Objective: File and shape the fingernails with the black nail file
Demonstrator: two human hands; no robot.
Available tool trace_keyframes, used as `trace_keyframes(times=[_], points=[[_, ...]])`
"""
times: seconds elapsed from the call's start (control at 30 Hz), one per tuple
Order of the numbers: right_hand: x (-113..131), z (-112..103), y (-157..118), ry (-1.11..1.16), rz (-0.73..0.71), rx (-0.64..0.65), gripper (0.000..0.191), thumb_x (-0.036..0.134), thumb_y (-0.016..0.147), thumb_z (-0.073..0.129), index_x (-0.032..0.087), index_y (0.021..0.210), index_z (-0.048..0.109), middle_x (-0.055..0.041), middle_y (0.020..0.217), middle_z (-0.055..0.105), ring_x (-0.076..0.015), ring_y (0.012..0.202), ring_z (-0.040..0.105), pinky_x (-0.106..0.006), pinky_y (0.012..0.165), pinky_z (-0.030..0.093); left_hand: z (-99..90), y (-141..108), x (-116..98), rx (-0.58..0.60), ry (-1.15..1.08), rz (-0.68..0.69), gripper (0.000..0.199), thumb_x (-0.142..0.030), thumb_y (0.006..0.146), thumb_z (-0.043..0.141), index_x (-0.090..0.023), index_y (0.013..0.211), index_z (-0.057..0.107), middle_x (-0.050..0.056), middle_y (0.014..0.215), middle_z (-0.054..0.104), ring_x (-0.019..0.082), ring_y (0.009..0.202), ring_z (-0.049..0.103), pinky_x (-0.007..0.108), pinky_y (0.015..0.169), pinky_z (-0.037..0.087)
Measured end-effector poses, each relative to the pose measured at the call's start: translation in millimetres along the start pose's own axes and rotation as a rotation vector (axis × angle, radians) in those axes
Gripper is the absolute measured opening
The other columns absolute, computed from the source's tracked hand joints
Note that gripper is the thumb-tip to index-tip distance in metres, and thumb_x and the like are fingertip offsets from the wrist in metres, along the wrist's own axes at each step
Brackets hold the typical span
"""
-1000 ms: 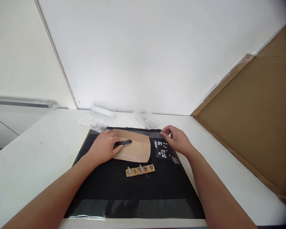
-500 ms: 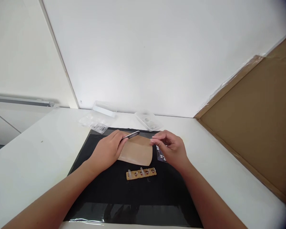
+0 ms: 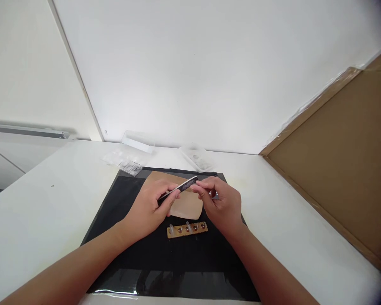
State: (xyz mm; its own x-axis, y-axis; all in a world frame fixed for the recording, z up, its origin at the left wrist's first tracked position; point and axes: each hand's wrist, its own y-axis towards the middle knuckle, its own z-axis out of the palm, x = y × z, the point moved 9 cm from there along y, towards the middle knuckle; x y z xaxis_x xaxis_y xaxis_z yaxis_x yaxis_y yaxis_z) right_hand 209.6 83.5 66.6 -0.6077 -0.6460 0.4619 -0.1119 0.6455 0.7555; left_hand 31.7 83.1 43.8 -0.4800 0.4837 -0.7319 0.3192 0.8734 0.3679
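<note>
So the left hand [image 3: 152, 201] is clamping its thumb and fingers on a slim black file [image 3: 186, 185], gripping it toward the near end. The right hand [image 3: 196, 186] is holding its thumb and forefinger close together right at the far tip. I can't tell if they're actually pinching the file or some tiny bit, since the fingertips are hiding it.

The file is hanging in the air between the two hands, tilting up toward the right one, over the tan paper [image 3: 187, 205]. It's looking super light and fairly stiff, maybe with a little flex if someone's leaning on the tip. If those dark faces are as gritty as I'm guessing, it's not going to be slippery, and I'm not worrying about it breaking. The left hand's spot is seeming like the right place to hold it: thumb on one side, fingers on the other, leaving the far end sticking out.

Further out, a tan strip [image 3: 187, 229] with clear pegs is lying just in front of the paper, and both are resting on the black mat [image 3: 216, 258]. Behind the mat, a clear tray [image 3: 206, 170], a plastic bag [image 3: 130, 165] and a clear box [image 3: 138, 146] are sitting on the white table [image 3: 28, 203].
</note>
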Motion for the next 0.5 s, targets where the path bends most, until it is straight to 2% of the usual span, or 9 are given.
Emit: trace_keyframes(times=[0.1, 0.27, 0.5], points=[[4.6, 3.3, 0.2, -0.045, -0.076, 0.025, 0.011, 0.030, 0.096, 0.071, 0.023, 0.088, 0.068, 0.0017, 0.076, 0.074, -0.0141, 0.070, 0.070, -0.026, 0.062, 0.052, 1.0, -0.7, 3.3, -0.008, -0.041, -0.010, 0.022, -0.032, 0.105, 0.053, -0.024, 0.115, 0.071, -0.005, 0.066, 0.063, 0.012, 0.064, 0.064, 0.027, 0.070, 0.046], [10.6, 8.5, -2.5, -0.072, -0.157, 0.058, 0.007, 0.024, 0.101, 0.063, 0.024, 0.097, 0.067, 0.0010, 0.088, 0.078, -0.0150, 0.083, 0.074, -0.027, 0.073, 0.057, -0.8, 0.2, 7.6, -0.054, -0.063, -0.010, 0.022, -0.034, 0.104, 0.053, -0.023, 0.111, 0.072, -0.003, 0.075, 0.064, 0.011, 0.060, 0.063, 0.026, 0.064, 0.046], [9.5, 5.8, -5.6, -0.228, -0.172, 0.028, 0.008, 0.030, 0.101, 0.063, 0.025, 0.094, 0.066, -0.0034, 0.088, 0.078, -0.0178, 0.078, 0.073, -0.030, 0.069, 0.054, -3.0, -1.5, -1.8, -0.078, -0.009, 0.050, 0.019, -0.031, 0.104, 0.055, -0.022, 0.107, 0.071, -0.002, 0.069, 0.067, 0.016, 0.069, 0.067, 0.028, 0.068, 0.049]])
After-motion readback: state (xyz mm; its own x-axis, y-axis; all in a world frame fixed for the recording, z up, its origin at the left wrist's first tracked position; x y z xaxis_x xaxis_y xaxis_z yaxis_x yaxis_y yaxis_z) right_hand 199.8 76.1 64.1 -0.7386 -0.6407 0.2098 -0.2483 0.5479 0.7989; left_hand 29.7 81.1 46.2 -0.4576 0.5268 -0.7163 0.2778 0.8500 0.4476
